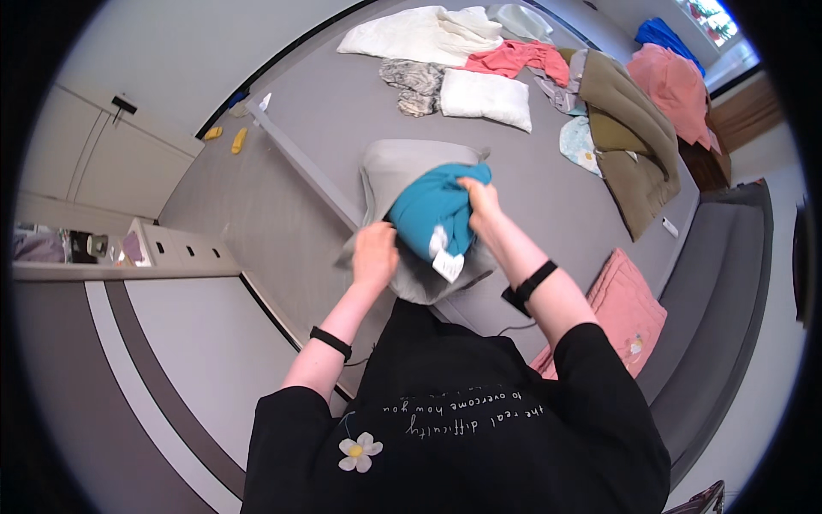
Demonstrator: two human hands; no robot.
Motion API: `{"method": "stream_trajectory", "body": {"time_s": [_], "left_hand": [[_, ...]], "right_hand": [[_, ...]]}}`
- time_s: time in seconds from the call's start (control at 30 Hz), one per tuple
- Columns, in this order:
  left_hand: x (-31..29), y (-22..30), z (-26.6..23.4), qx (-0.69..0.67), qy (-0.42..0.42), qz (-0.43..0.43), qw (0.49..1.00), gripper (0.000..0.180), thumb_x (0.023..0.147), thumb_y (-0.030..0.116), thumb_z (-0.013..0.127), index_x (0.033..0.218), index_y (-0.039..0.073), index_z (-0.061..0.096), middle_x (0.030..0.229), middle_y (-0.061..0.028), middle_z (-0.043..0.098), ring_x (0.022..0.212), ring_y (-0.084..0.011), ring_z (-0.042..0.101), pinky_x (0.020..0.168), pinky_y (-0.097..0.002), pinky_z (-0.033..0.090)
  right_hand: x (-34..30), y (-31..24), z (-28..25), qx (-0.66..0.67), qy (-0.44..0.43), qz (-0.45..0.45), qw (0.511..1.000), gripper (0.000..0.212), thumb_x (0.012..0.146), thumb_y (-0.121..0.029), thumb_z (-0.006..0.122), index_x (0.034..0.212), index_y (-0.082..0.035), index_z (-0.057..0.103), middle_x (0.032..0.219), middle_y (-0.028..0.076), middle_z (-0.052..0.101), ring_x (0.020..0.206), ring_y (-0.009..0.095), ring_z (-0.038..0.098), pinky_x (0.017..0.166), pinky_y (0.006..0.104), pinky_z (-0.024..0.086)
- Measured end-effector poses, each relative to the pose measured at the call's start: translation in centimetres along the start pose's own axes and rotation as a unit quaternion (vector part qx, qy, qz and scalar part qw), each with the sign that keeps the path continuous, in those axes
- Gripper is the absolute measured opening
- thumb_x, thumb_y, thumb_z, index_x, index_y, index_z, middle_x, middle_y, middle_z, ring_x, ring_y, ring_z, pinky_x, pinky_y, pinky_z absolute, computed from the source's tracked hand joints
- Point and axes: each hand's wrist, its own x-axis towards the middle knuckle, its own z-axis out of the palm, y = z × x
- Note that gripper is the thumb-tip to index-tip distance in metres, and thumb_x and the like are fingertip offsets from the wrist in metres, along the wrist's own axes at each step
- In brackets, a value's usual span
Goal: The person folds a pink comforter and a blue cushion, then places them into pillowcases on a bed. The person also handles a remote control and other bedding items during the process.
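Note:
A bunched teal cloth [428, 206] with white tags [447, 264] lies partly inside a grey fabric bag [390, 163] at the near edge of the bed. My right hand [481, 204] is closed on the upper right part of the teal cloth. At the left rim of the grey bag, my left hand [375, 257] has its fingers curled on the fabric. The lower part of the teal cloth is hidden in the bag.
On the grey bed [300, 86] lie a white pillow [486, 98], a white quilt [419, 34], red cloth [522, 60], an olive blanket [634, 137] and a folded pink quilt [616, 313]. A white remote [670, 227] is near the grey headboard [711, 283]. Yellow slippers [239, 140] rest on the floor.

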Motion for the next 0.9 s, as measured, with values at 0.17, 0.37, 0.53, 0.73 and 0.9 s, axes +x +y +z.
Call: {"method": "stream_trajectory", "body": {"time_s": [0.17,0.37,0.53,0.73,0.9], "left_hand": [[0.5,0.4,3.7,0.154,-0.309,0.013,0.939,0.059,0.091,0.047,0.047,0.135,0.006,0.047,0.107,-0.0083,0.065,0.105,-0.0232,0.059,0.110,-0.0438,0.024],[2.6,-1.7,8.5,0.226,-0.367,0.011,0.902,0.053,0.097,0.042,0.037,0.136,0.008,0.047,0.105,-0.0097,0.068,0.101,-0.0215,0.063,0.109,-0.0414,0.026],[2.9,-1.0,9.1,0.244,-0.497,0.126,0.823,0.042,0.096,0.032,0.039,0.126,0.010,0.059,0.127,-0.0078,0.058,0.120,-0.0228,0.052,0.108,-0.0469,0.024],[2.3,-1.9,10.6,0.267,-0.470,0.146,0.829,0.043,0.094,0.026,0.041,0.129,0.008,0.056,0.148,-0.0111,0.035,0.130,-0.0296,0.040,0.107,-0.0457,0.026],[4.0,-2.5,11.0,0.259,-0.528,0.081,0.804,0.048,0.093,0.020,0.038,0.135,0.000,0.046,0.149,-0.0162,0.032,0.128,-0.0299,0.040,0.101,-0.0367,0.037]], "right_hand": [[3.4,-6.3,4.1,-0.065,-0.033,0.021,0.997,0.033,0.077,-0.004,0.065,0.105,0.012,0.056,0.098,0.020,0.063,0.082,0.029,0.065,0.070,0.0440,0.056],[8.8,-8.1,4.8,-0.144,-0.018,-0.023,0.989,0.038,0.079,-0.008,0.066,0.108,0.014,0.054,0.099,0.022,0.063,0.082,0.030,0.066,0.069,0.0437,0.055],[11.2,-7.7,4.5,-0.167,-0.024,0.016,0.986,0.038,0.083,-0.011,0.064,0.111,0.013,0.054,0.102,0.022,0.062,0.084,0.030,0.066,0.071,0.0445,0.055],[11.4,-6.7,4.3,-0.213,-0.019,0.084,0.973,0.033,0.086,-0.017,0.063,0.109,0.006,0.059,0.103,0.017,0.065,0.090,0.028,0.064,0.079,0.0434,0.054],[11.3,-6.7,4.1,-0.219,-0.040,0.096,0.970,0.040,0.085,-0.015,0.063,0.113,0.011,0.054,0.105,0.022,0.063,0.087,0.030,0.066,0.074,0.0438,0.055]]}}
